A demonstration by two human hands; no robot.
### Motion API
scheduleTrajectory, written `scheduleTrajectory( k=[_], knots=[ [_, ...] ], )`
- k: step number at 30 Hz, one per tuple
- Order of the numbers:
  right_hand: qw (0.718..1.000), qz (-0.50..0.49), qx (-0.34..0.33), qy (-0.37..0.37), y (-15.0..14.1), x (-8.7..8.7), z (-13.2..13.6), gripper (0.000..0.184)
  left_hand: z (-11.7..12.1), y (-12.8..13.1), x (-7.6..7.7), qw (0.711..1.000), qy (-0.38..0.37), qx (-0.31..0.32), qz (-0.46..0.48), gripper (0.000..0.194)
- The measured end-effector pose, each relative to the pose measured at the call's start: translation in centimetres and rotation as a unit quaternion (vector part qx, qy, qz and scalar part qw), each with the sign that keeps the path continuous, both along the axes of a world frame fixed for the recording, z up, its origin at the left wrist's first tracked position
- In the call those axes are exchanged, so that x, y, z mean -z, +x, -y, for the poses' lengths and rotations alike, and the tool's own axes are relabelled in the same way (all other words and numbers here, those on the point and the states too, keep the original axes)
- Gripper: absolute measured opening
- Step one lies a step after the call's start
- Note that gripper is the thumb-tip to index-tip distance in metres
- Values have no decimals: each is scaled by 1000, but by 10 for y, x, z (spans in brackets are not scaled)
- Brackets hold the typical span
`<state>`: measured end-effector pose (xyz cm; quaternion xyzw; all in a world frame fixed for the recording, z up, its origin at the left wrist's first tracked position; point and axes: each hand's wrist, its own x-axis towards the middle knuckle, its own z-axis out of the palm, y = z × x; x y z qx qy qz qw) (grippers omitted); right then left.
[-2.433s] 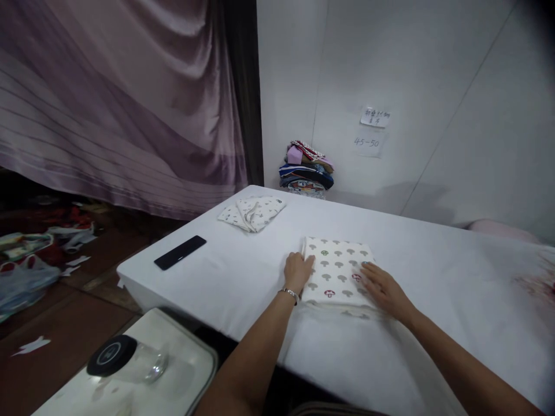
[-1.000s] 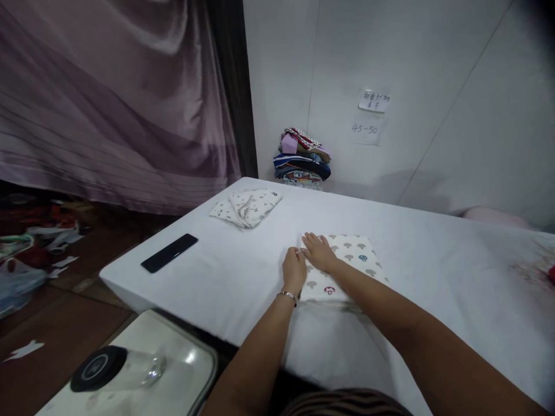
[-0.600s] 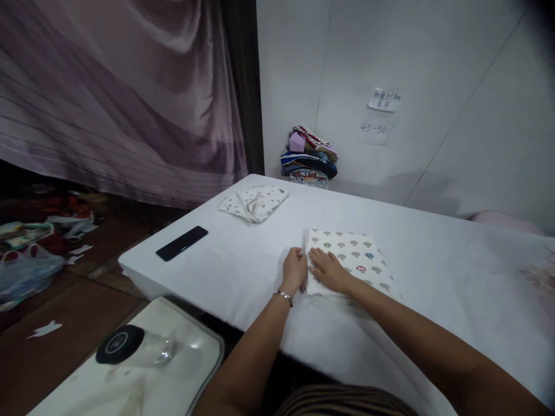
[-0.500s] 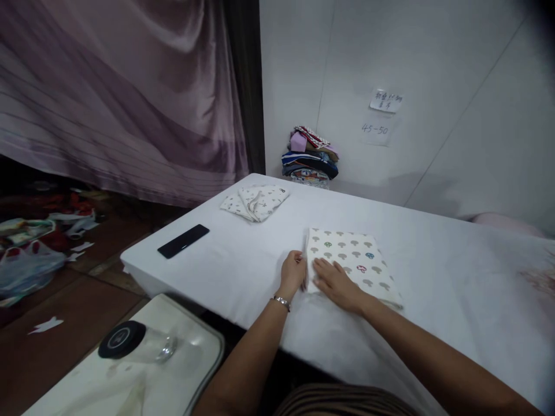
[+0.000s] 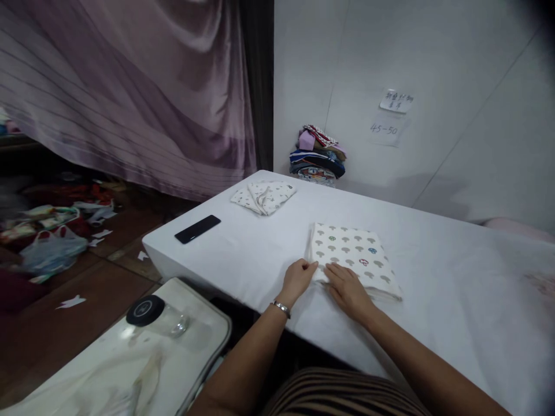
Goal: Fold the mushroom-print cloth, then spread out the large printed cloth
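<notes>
A folded white cloth [image 5: 349,248] printed with mushrooms, mostly grey with a few coloured ones, lies flat on the white table [image 5: 260,254]. My left hand [image 5: 298,278], with a bracelet at the wrist, pinches the cloth's near left corner between thumb and fingers. Beside it, my right hand [image 5: 347,287] rests on the near edge of the cloth, fingers stretched out and pointing left. Farther back on the left is another folded white cloth [image 5: 264,198] with a small dark print.
A black phone [image 5: 198,229] lies near the table's left edge. Lower left, a clear jar with a black lid [image 5: 145,310] lies on a cream surface [image 5: 203,326]. Folded clothes [image 5: 318,156] are stacked by the wall. Bags [image 5: 54,248] and scraps litter the floor.
My left hand has slid from the cloth's left side to its near left corner. My right hand has moved slightly right and down to the near edge. The view has shifted a little left.
</notes>
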<state>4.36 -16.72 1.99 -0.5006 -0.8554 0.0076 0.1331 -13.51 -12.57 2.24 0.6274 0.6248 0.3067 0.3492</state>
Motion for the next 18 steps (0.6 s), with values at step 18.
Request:
scheduleTrajectory(
  k=[18],
  knots=[
    [998,54,-6,-17,-9,11,4,55,2,2,1,998,-24,-27,-57,20]
  ],
)
